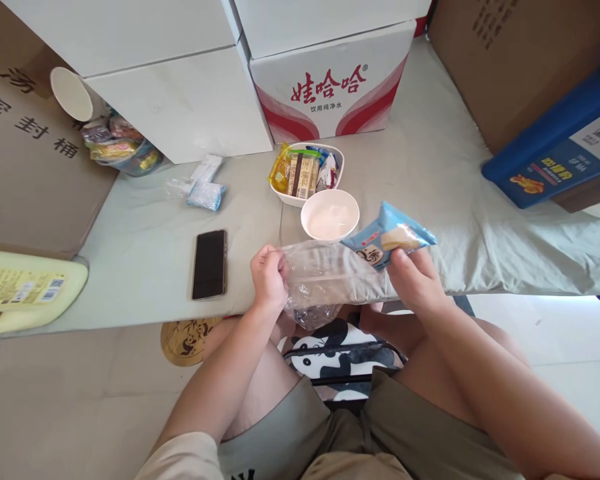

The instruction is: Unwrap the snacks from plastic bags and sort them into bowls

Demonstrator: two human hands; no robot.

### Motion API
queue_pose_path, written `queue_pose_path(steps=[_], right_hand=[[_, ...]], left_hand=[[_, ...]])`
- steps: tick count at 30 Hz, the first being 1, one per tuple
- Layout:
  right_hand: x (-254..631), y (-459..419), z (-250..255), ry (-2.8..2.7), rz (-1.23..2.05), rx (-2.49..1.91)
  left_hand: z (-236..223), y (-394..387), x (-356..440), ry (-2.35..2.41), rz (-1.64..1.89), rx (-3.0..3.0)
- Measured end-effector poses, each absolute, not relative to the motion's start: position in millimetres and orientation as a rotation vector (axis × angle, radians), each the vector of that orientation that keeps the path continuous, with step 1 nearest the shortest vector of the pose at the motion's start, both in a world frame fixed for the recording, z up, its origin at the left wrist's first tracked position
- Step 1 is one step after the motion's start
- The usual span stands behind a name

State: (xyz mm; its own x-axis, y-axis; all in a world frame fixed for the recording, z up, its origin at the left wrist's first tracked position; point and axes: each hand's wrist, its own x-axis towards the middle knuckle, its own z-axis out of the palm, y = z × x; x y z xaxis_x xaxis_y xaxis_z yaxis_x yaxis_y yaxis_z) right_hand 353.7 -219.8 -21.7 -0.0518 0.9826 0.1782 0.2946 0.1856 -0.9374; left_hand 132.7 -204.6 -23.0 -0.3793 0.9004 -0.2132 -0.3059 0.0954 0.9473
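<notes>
Across the pale green cloth [145,233], left to right: dark phone [209,265]; left hand [270,277], pinching a clear plastic bag [325,270]; white bowl [330,215], just beyond the bag; blue snack packet [387,230], held over the cloth by the right hand [417,280].

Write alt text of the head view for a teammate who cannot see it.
A person's right hand holds a blue snack packet, and the left hand grips a clear plastic bag at the edge of a cloth-covered surface. Beyond sit a white bowl and a container of packaged snacks; a phone lies to the left.
</notes>
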Motion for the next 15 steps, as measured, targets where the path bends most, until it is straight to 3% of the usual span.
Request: queue_pose_path(steps=[8, 15], right_hand=[[339, -186, -28, -1.327, 0.480, -1.464], [314, -167, -21, -1.495, 0.469, -1.523]], left_hand=[[-33, -210, 121, 1.361, 1.358, 0.867], [-40, -208, 117, 1.377, 1.285, 0.948]])
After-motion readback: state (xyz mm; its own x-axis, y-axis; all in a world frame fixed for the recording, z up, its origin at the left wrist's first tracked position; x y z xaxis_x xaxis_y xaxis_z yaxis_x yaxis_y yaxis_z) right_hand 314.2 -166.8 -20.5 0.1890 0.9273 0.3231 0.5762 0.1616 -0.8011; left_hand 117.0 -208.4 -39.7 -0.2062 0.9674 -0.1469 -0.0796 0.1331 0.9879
